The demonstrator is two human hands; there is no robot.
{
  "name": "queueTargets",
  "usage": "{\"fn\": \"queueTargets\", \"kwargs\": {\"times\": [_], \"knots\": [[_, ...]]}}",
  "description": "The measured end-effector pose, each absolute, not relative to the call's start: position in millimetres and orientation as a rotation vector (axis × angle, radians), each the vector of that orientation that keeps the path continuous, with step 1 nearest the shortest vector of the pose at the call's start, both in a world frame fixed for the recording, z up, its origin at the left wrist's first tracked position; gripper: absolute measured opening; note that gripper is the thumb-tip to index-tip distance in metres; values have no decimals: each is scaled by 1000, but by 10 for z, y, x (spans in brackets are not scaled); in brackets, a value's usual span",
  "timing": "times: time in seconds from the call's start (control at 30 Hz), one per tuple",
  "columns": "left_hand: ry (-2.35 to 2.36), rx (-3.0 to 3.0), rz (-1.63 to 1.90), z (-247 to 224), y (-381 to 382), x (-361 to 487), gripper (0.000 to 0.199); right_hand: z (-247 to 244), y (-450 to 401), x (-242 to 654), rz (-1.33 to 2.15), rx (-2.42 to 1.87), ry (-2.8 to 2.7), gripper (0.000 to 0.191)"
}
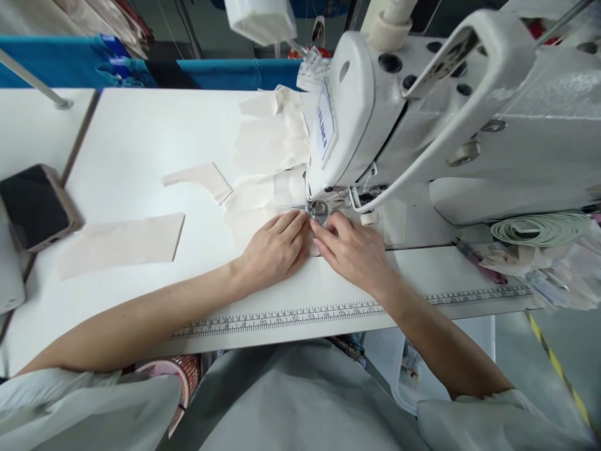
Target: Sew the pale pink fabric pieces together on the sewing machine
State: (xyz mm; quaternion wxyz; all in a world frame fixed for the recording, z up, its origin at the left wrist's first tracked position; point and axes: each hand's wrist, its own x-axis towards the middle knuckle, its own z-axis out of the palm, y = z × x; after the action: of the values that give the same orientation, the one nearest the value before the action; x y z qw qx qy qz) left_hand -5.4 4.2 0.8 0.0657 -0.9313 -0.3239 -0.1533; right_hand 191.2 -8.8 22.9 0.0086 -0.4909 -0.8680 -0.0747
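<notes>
A white sewing machine (347, 113) stands over the table, its presser foot (318, 210) just beyond my fingertips. My left hand (277, 246) rests palm down on pale fabric (251, 210), its fingers pressed together near the foot. Close beside it, my right hand (350, 247) has its fingers bent, with thumb and index finger at the cloth edge by the needle area. Both hands hold the pale fabric there, though the part under the fingers is mostly hidden. More pale cloth (272, 134) lies behind, left of the machine head.
Two loose fabric pieces (201, 180) (126, 244) lie on the left of the white table (141, 138). A dark-topped box (37, 207) sits at far left. At right are coiled green cord (539, 228) and snips (481, 260). A ruler strip (291, 317) follows the front edge.
</notes>
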Motion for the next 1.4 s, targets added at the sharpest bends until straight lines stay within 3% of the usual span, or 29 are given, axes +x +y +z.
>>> {"fn": "queueTargets", "kwargs": {"times": [0.43, 0.7, 1.0, 1.23, 1.4], "knots": [[-1092, -2936, -475, 30, 103, -65, 39, 218, -75, 1909, -213, -1525, -2672, 44], [-1085, -2949, -488, 52, 116, -81, 44, 90, 189, 2167, -142, -1527, -2227, 49], [-1067, -2907, -431, 90, 94, -74, 43, 49, 319, 2216, -199, -1511, -2168, 45], [-1085, -2936, -456, 86, 110, -77, 41, 87, 237, 2226, -17, -1511, -2209, 50], [-1046, -2870, -474, 132, 58, -100, 36, 198, 67, 2241, 324, -1213, -2474, 32]]}}
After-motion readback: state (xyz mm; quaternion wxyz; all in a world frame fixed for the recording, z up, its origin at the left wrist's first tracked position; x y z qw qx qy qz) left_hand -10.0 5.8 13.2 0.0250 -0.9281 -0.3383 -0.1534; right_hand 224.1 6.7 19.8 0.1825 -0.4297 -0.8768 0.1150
